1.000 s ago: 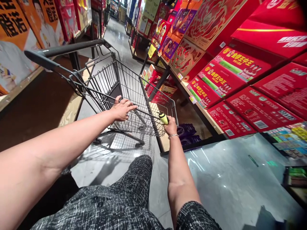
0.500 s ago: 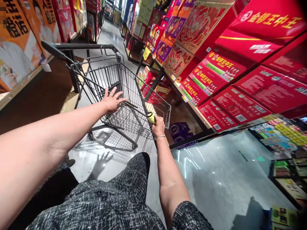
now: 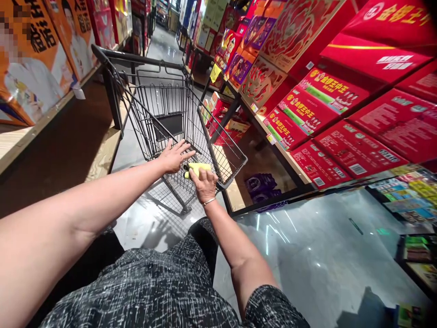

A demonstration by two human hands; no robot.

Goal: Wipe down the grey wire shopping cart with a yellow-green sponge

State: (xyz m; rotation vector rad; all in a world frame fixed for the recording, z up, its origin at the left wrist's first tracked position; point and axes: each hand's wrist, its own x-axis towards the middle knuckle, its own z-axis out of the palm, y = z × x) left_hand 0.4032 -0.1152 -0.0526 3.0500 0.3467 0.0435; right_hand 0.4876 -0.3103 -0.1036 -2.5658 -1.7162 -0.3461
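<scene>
Shopping cart point(image 3: 150, 117), dark panel point(image 3: 169, 126) in wire basket point(image 3: 218, 117); left hand point(image 3: 174, 157) spread alongside; right hand point(image 3: 205, 184) gripping yellow-green object point(image 3: 202, 169).

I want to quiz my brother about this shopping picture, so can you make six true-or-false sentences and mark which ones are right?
1. The left hand has its fingers spread. True.
2. The bracelet is on the left arm. False: it is on the right arm.
3. The cart is bright red. False: it is dark.
4. The right hand holds a yellow thing. True.
5. There are red boxes stacked on the right side of the picture. True.
6. The floor is covered in orange carpet. False: it is gray and shiny.
</scene>
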